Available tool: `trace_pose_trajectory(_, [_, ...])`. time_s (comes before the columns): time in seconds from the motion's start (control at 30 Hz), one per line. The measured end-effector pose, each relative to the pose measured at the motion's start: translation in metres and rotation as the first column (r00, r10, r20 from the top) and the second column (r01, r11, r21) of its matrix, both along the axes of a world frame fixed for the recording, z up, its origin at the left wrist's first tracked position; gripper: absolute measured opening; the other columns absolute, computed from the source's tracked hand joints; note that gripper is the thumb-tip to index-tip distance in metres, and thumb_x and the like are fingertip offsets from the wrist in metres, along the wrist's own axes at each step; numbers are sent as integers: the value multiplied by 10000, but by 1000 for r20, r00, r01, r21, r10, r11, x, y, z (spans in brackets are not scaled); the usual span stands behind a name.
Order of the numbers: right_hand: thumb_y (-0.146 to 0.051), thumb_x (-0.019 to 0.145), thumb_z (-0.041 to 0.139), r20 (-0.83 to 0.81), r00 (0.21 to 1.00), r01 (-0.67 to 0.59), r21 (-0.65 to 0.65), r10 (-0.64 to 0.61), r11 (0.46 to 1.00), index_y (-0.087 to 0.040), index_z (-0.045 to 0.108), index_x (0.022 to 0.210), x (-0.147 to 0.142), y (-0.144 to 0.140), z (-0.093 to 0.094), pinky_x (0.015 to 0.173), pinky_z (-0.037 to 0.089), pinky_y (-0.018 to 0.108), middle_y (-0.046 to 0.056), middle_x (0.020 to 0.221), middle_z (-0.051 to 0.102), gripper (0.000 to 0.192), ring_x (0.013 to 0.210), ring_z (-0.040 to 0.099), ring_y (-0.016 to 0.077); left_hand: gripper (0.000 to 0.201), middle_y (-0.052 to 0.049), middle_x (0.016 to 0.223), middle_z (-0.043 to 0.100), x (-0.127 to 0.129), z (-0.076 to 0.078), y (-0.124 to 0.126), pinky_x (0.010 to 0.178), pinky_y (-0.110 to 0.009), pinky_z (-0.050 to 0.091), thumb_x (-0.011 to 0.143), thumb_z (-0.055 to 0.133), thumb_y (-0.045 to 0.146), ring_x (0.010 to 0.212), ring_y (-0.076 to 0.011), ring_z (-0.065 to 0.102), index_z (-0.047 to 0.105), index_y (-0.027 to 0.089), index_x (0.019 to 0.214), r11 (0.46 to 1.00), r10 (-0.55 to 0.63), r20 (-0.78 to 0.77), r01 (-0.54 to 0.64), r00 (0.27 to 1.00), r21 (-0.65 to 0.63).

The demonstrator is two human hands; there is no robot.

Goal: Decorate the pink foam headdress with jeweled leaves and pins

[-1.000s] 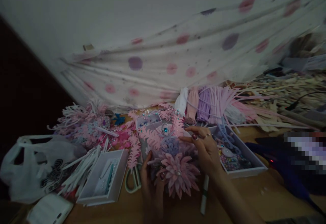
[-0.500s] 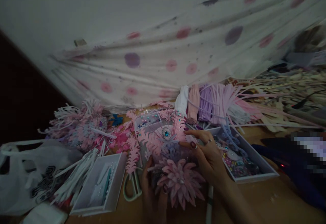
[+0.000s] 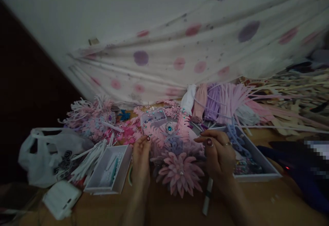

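A pink pointed-petal flower (image 3: pixel 181 173) stands in the middle, part of a decorated piece with pale pink leaf sprays (image 3: pixel 183 130), a blue-jewelled brooch (image 3: pixel 169 128) and pale blue loops (image 3: pixel 174 145). My left hand (image 3: pixel 140 161) is at its left side, fingers curled and closed at the tips by the leaf sprays. On the other side my right hand (image 3: pixel 219 152) has thumb and forefinger drawn together, pointing at the piece. Whatever either hand pinches is too small or dark to name. Scissors (image 3: pixel 130 175) show as a green handle partly behind my left hand.
Left are a white box (image 3: pixel 123 171) with small tools, a white plastic bag (image 3: pixel 48 161) and a white device (image 3: pixel 61 198). A box of beads (image 3: pixel 259 176) lies right, near a dark blue tool (image 3: pixel 272 154) with a red light. Pipe cleaner bundles (image 3: pixel 213 102) lie behind.
My left hand has left the flower's lower left and risen to the leaf sprays. My right hand has drawn back slightly right, off the piece. The view has shifted a little.
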State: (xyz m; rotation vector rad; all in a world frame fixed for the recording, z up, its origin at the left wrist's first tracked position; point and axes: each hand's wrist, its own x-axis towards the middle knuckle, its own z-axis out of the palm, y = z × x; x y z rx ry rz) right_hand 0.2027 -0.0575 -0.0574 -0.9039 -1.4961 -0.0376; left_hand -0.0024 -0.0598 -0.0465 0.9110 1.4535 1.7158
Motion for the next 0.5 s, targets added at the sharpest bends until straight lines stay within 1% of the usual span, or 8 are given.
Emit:
trace_pose_trajectory(0.07, [-166,999,368,-5,1000,2,-2,-2,1000,-163,666,876,0,0,0,785,390,327,48,952,561,323,910,531,174,453,-46,1003,679,4,-1,9,863,-340,502,684,757,369,958,-201,653,541,201,1045,999,1,106,2,994,-33])
trace_pose_trajectory(0.13, [-166,997,367,3,1000,2,-3,-2,1000,-155,660,865,0,1,0,773,398,320,50,936,561,321,891,537,170,560,-26,985,666,8,-3,15,820,-301,498,615,819,308,909,-173,648,494,213,1061,999,0,157,8,988,-48])
trace_pose_trajectory(0.2, [-172,993,369,24,1000,8,-11,-8,1000,-152,656,844,-1,1,0,772,405,317,55,926,560,324,885,539,171,594,-25,1000,658,10,-5,18,810,-279,490,582,850,292,906,-158,643,498,213,1054,999,-21,179,26,984,-29])
trace_pose_trajectory(0.27, [-192,987,382,46,998,34,-36,-32,999,-145,660,845,-2,3,-1,792,415,325,72,955,556,315,907,539,185,573,-21,980,654,8,-6,20,821,-277,487,571,862,306,902,-153,643,524,206,1022,999,-37,201,40,979,-12])
trace_pose_trajectory(0.3, [-203,983,388,53,997,58,-57,-55,997,-136,664,871,-3,4,-2,818,419,337,88,987,553,305,936,538,199,553,-18,960,655,7,-6,21,830,-282,487,576,861,315,896,-153,645,536,203,1009,998,-53,208,55,977,-6])
trace_pose_trajectory(0.4, [-220,959,389,59,988,151,-146,-144,978,-86,639,1030,-5,8,-7,883,427,384,151,1107,547,292,1042,537,254,515,-9,943,667,3,-5,22,859,-290,479,596,854,306,891,-146,649,551,205,1000,993,-115,203,111,973,30])
trace_pose_trajectory(0.43, [-213,946,385,60,983,180,-185,-172,966,-71,614,1081,-5,10,-8,870,437,389,165,1117,560,302,1044,553,266,501,-12,958,676,2,-5,22,871,-290,474,608,849,301,898,-144,650,554,204,1000,990,-141,197,136,970,39])
trace_pose_trajectory(0.5, [-195,918,380,73,974,225,-268,-213,937,-54,569,1150,-7,13,-11,762,463,373,167,1057,618,331,945,618,272,485,-15,965,689,2,-5,23,871,-291,471,613,846,298,886,-141,652,557,198,990,985,-173,188,168,967,39])
